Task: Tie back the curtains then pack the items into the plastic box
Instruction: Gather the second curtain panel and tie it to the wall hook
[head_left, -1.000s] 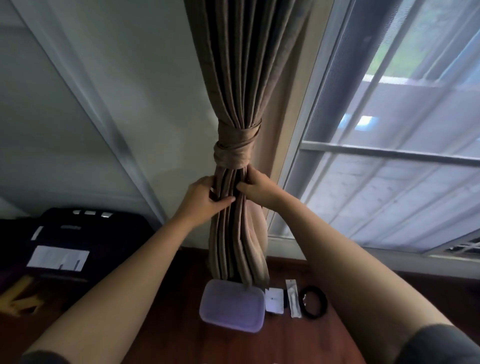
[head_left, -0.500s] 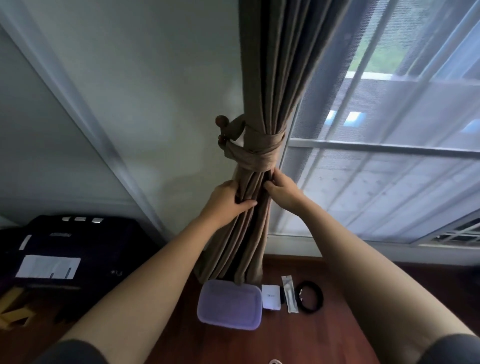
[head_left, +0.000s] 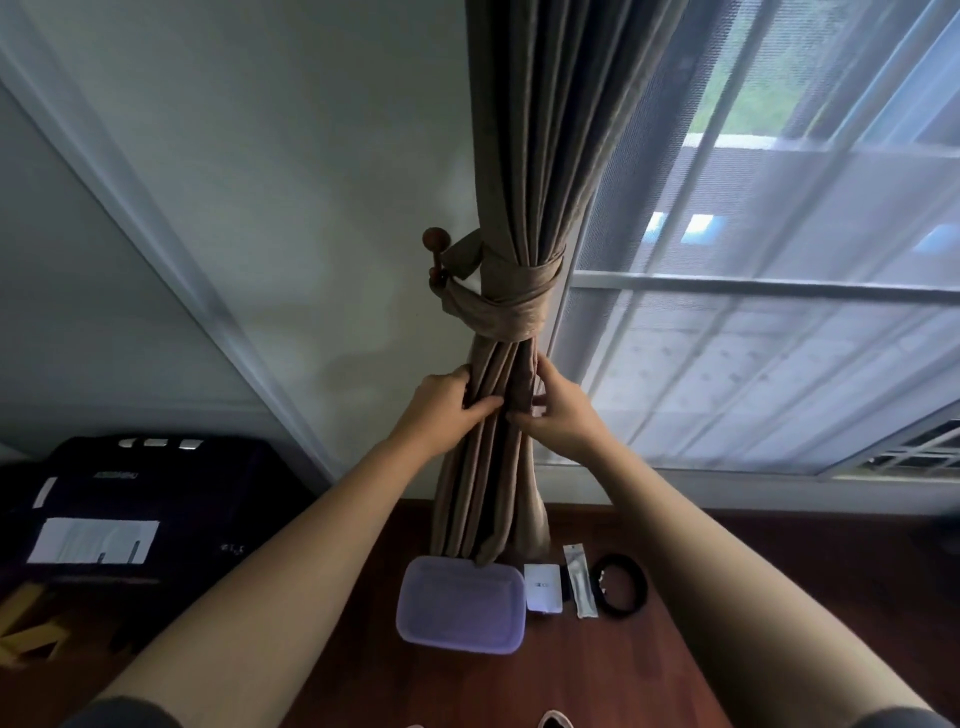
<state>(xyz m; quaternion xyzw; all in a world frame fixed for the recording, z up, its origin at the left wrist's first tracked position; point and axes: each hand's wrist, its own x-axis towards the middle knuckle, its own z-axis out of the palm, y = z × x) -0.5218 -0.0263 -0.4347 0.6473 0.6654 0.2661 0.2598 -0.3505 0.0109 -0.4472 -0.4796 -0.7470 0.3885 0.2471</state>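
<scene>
The curtain, hem hanging just behind the plastic box, is pinched by the left hand and right hand just under the tieback; pleats are best smoothed downward evenly, without dragging the band off the wall hook.

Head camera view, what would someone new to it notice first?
The brown curtain hangs in the middle, bunched by a fabric tieback that loops to a round wall knob on its left. Just below the tieback, the left hand and right hand grip the folds. Under the curtain's hem lies a pale purple plastic box.
</scene>
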